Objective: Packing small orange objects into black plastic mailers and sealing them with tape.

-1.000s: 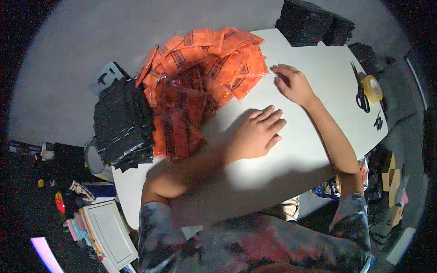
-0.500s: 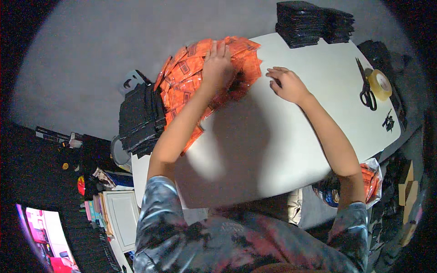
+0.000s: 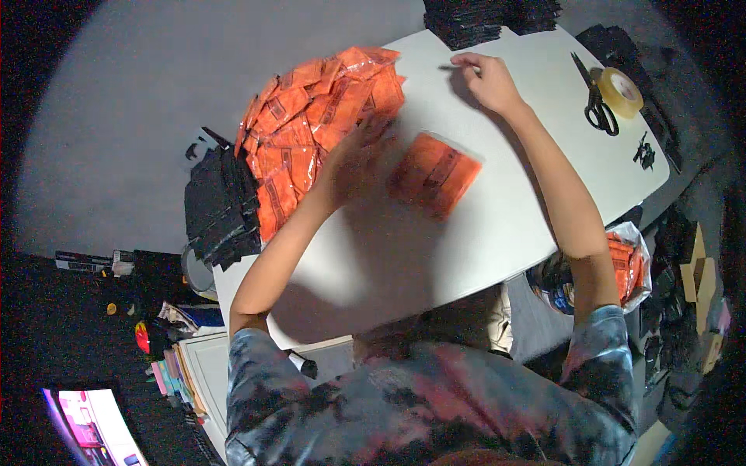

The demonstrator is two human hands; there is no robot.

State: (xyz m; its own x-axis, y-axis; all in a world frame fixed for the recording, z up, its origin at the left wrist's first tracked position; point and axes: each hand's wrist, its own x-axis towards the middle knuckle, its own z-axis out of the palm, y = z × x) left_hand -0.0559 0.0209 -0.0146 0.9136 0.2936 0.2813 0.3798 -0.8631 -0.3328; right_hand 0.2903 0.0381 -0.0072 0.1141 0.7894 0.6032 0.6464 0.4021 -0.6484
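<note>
A heap of orange plastic packets [image 3: 291, 113] with clear shiny edges covers the left part of the white table [image 3: 528, 202]. One orange packet [image 3: 440, 175] lies apart from the heap near the table's middle, its edges slightly smeared. My left hand [image 3: 361, 159] is between the heap and this packet, in shadow and blurred, so its fingers cannot be made out. Toward the far edge, my right hand [image 3: 491, 82] hovers over the table with its index finger stretched out and the others loosely bent. Nothing shows in it.
Stacks of flat black packages [image 3: 466, 22] stand at the far edge; more black packages [image 3: 220, 206] lie at the left. Black scissors [image 3: 598, 105], a tape roll [image 3: 620, 92] and small black pieces [image 3: 644, 151] are at the right. A bag of orange packets [image 3: 626, 264] sits below.
A single orange packet now lies away from the heap. My left hand has come nearer from the heap's top. My right hand has shifted toward the far black stacks. The view has also shifted.
</note>
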